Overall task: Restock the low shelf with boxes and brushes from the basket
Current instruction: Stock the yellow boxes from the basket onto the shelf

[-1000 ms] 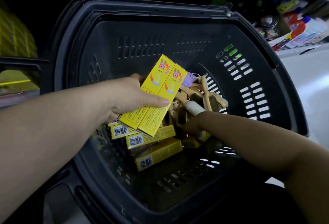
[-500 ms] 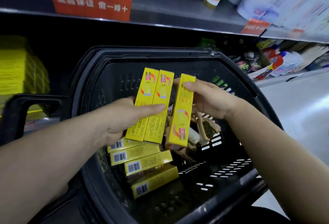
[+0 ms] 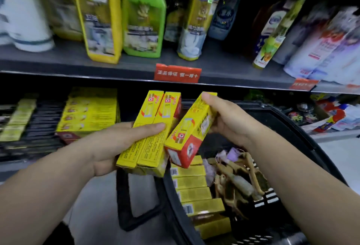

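The likeliest slip, I judge, is the bundle fanning apart: the left hand (image 3: 116, 143) grips several long yellow cardboard boxes (image 3: 155, 106) at once, thumb clamped across them, and a slackened thumb would spill them. The right hand (image 3: 231, 126) curls its fingers (image 3: 208, 98) round one tilted yellow-and-red box (image 3: 187, 133), just beside that bundle. Below the fingers, the black plastic basket (image 3: 282, 137) holds spare yellow boxes (image 3: 194, 194) and wooden brushes (image 3: 239, 176); beyond the left fingers lies the low shelf (image 3: 29, 147).

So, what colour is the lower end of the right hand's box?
The box ends in red; head view.
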`<state>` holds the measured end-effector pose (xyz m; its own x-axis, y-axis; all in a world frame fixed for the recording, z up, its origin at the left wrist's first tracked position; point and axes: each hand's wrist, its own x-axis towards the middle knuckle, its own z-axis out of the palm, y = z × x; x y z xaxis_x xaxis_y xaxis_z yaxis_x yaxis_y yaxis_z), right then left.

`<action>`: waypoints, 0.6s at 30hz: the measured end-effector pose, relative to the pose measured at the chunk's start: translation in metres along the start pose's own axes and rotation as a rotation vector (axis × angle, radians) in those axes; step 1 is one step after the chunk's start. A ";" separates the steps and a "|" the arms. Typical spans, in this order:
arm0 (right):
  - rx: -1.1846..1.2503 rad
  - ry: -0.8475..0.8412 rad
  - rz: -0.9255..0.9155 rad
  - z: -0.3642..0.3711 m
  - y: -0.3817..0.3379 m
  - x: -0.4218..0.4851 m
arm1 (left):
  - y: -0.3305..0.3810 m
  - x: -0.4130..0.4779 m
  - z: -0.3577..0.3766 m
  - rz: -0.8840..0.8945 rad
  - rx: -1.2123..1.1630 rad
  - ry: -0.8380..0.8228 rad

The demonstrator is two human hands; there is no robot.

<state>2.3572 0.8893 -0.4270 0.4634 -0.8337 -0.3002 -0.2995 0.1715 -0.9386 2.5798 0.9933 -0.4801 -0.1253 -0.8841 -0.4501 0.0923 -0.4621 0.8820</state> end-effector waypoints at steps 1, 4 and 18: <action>-0.024 -0.017 -0.009 0.010 -0.005 0.003 | -0.005 -0.003 -0.018 -0.003 -0.009 0.057; -0.156 -0.018 -0.022 0.038 -0.015 0.016 | -0.023 -0.016 -0.072 -0.041 -0.059 0.186; -0.731 -0.066 -0.119 0.169 0.002 0.113 | -0.072 -0.069 -0.190 -0.104 -0.276 0.646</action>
<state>2.5503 0.8841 -0.4913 0.5695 -0.7878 -0.2345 -0.7121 -0.3304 -0.6194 2.7696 1.0746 -0.5390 0.4563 -0.6589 -0.5981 0.3696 -0.4710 0.8009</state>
